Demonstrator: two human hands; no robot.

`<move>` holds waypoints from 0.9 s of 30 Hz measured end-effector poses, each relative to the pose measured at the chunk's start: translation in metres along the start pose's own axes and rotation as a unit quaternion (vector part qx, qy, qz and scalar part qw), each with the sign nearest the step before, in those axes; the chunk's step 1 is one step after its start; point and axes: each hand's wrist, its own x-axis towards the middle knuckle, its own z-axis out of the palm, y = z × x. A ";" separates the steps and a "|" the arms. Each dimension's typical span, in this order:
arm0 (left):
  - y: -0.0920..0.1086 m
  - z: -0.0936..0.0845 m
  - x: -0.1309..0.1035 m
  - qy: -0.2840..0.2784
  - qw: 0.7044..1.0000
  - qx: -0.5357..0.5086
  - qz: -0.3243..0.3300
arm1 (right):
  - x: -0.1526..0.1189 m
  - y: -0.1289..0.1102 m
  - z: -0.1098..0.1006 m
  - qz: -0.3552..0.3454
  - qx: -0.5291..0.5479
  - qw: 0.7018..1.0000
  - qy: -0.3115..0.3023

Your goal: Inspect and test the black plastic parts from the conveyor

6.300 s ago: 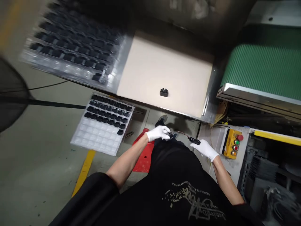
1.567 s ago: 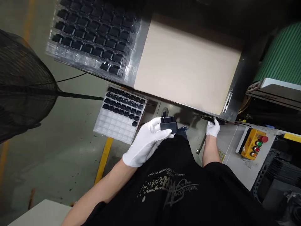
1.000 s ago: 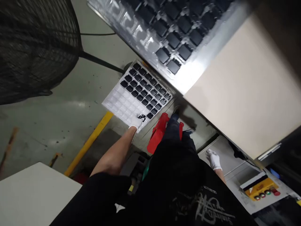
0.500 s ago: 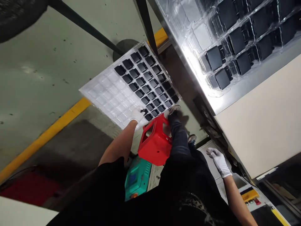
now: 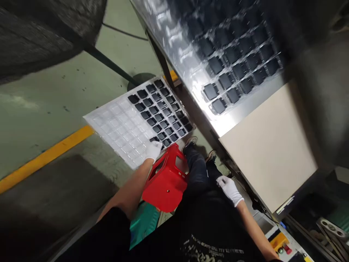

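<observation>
My left hand (image 5: pixel 153 150), in a white glove, reaches down to the near edge of a clear plastic tray (image 5: pixel 114 125). Its fingers are bent together at a small black square part (image 5: pixel 163 147), which they partly cover. Rows of similar black parts (image 5: pixel 159 117) fill the right side of this tray; the pockets on the left hold none. My right hand (image 5: pixel 229 189), also gloved in white, hangs beside my leg with its fingers curled in. I see nothing in it.
A red plastic stool (image 5: pixel 166 187) stands between my left arm and my legs. At upper right, a metal-topped table (image 5: pixel 227 122) bears another clear tray of black parts (image 5: pixel 218 105) and a beige board (image 5: pixel 272 145). A fan stand (image 5: pixel 109 65) rises behind the lower tray.
The view has shifted, so the table shows more fully. My left hand has moved slightly along the tray's near edge. My right hand has come closer to my leg, its fingers more curled.
</observation>
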 end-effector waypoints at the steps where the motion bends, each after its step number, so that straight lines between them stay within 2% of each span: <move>1: 0.012 0.009 -0.018 -0.019 0.999 -0.032 -0.007 | 0.001 -0.012 -0.002 -0.025 0.002 1.000 -0.008; 4: 0.048 0.047 -0.085 -0.100 0.987 -0.128 -0.008 | -0.004 -0.055 -0.009 -0.116 -0.013 0.992 -0.055; 7: 0.083 0.099 -0.160 -0.177 0.966 -0.189 0.025 | -0.022 -0.088 -0.025 -0.229 -0.096 0.962 -0.114; 10: 0.113 0.144 -0.217 -0.199 0.955 -0.210 0.061 | -0.042 -0.093 -0.054 -0.289 -0.194 0.932 -0.102; 13: 0.128 0.170 -0.250 -0.197 0.954 -0.214 0.075 | -0.054 -0.075 -0.084 -0.293 -0.225 0.926 -0.077; 15: 0.126 0.175 -0.265 -0.189 0.956 -0.214 0.074 | -0.056 -0.062 -0.094 -0.297 -0.218 0.925 -0.090; 17: 0.117 0.173 -0.279 -0.167 0.960 -0.215 0.068 | -0.055 -0.054 -0.093 -0.310 -0.207 0.919 -0.124; 22: 0.089 0.156 -0.312 -0.112 0.961 -0.247 0.047 | -0.058 -0.061 -0.067 -0.355 -0.134 0.891 -0.248; 25: 0.083 0.140 -0.319 -0.134 0.949 -0.280 0.049 | -0.064 -0.069 -0.062 -0.361 -0.113 0.884 -0.273; 27: 0.079 0.123 -0.318 -0.169 0.942 -0.283 0.063 | -0.067 -0.070 -0.066 -0.348 -0.094 0.897 -0.255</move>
